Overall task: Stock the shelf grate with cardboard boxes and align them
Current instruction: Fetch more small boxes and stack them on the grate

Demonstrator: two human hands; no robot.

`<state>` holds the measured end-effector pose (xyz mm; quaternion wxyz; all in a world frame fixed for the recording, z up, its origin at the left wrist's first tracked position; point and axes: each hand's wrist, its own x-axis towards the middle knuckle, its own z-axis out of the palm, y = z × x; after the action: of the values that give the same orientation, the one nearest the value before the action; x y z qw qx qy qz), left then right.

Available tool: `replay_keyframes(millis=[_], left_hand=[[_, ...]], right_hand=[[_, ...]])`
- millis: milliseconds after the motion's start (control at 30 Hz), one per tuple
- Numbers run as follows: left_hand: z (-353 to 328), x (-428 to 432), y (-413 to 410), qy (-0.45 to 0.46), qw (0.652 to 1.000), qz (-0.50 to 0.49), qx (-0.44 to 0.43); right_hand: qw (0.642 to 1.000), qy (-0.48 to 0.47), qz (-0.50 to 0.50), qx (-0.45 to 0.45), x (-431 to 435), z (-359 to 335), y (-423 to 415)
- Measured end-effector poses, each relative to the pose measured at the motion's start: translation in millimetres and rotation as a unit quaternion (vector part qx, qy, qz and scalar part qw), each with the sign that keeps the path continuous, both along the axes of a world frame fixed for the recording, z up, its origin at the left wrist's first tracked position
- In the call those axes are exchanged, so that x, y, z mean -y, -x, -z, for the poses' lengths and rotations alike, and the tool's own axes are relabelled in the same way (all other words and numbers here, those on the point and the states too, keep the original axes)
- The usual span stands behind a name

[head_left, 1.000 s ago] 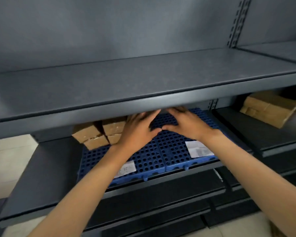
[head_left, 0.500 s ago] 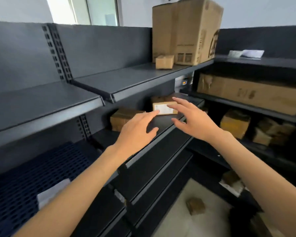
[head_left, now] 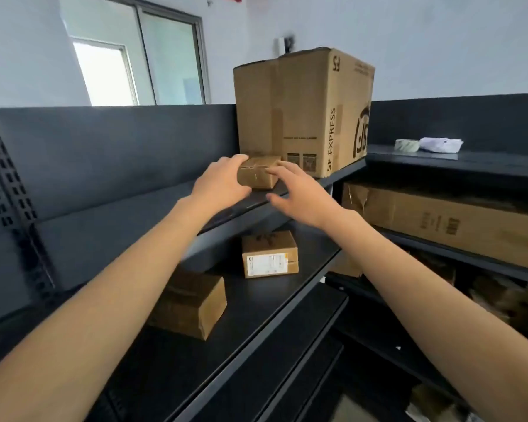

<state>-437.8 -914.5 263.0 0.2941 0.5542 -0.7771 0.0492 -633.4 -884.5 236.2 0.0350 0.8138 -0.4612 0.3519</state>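
A small taped cardboard box (head_left: 258, 176) sits on the upper dark shelf (head_left: 153, 205), right in front of a large SF Express carton (head_left: 302, 111). My left hand (head_left: 221, 182) holds the small box's left end, with fingers over its top corner and the thumb at its lower front. My right hand (head_left: 299, 191) hovers at the box's right side with fingers spread; its index fingertip reaches the box's front edge. The blue shelf grate is out of view.
On the shelf below stand a labelled cardboard box (head_left: 269, 254) and a plain brown box (head_left: 192, 303). A long carton (head_left: 439, 220) fills the right-hand shelf. A tape roll (head_left: 406, 145) and a white bag (head_left: 439, 144) lie above it.
My view swung from the blue grate up and right to the upper shelf. Both hands rose from the lower shelf level to the small box, and my left hand took hold of it.
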Motion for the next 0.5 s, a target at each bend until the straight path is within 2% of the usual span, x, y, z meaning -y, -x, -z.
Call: replay_keyframes(millis=[133,300,367,500], left_hand=[[-5.0,61.9,-10.4,-0.101,0.994,-0.015,-0.022],[-6.2,95.7,-5.6,-0.180,0.978,0.060,-0.085],[-5.6,100.9,4.2,-0.180,0.978,0.066,-0.078],[-7.9,95.6,15.1,-0.146,0.987,0.006,-0.069]], right_hand=[[0.998,-0.062,0.004,-0.027,76.3,-7.8,-3.4],[0.994,-0.105,-0.006,-0.028,127.1,-5.5,9.5],[0.995,-0.094,-0.026,-0.023,134.8,-4.0,12.4],[0.994,-0.075,-0.077,0.006,140.0,-7.1,4.9]])
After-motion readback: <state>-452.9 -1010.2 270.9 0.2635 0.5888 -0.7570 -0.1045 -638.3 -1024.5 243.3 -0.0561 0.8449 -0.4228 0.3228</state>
